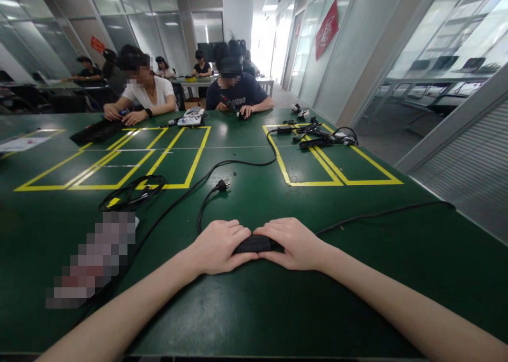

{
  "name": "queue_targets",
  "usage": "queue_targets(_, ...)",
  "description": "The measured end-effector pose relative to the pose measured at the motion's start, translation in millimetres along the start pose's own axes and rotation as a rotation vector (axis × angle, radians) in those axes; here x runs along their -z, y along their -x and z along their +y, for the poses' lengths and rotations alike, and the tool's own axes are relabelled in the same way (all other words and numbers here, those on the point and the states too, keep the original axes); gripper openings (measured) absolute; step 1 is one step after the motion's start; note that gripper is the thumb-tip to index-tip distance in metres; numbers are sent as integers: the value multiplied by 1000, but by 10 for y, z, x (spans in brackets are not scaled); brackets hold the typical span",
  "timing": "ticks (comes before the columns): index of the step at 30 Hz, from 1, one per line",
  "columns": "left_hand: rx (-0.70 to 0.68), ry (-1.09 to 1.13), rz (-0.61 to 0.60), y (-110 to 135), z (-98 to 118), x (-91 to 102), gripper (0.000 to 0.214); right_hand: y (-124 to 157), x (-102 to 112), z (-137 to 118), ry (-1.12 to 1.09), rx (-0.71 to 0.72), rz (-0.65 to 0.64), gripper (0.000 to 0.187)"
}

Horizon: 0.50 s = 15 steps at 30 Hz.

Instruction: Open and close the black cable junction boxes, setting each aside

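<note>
A black power adapter [254, 243] is held low over the green table, gripped at both ends. My left hand [222, 245] is closed round its left end, thumb along the near side. Round its right end my right hand [291, 244] is closed the same way, the two thumbs almost meeting. Just beyond my left hand, a short black cord curves up to a power plug [221, 186] with bare prongs. From behind my right hand a thin black cable [381, 214] runs to the table's right edge. My fingers hide both ends of the adapter.
Left of my arm lie a blurred-out flat object [95, 259] and a coiled black cable [133, 192]. A long cord [222, 163] crosses the table [254, 309] toward a heap of black adapters [317, 137]. Two people sit opposite, near a white power strip [191, 117].
</note>
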<state>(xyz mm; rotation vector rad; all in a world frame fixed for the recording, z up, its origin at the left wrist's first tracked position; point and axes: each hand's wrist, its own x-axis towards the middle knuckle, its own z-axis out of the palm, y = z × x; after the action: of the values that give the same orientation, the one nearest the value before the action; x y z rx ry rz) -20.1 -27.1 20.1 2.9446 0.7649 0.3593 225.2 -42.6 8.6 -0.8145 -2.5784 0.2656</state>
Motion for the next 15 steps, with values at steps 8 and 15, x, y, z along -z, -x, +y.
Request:
queue_targets(8, 243, 255, -54, -11, 25, 84, 40, 34, -10, 34, 327, 229, 86, 39)
queue_targets(15, 407, 594, -93, -17, 18, 146, 38, 36, 24, 80, 382, 259, 153, 39)
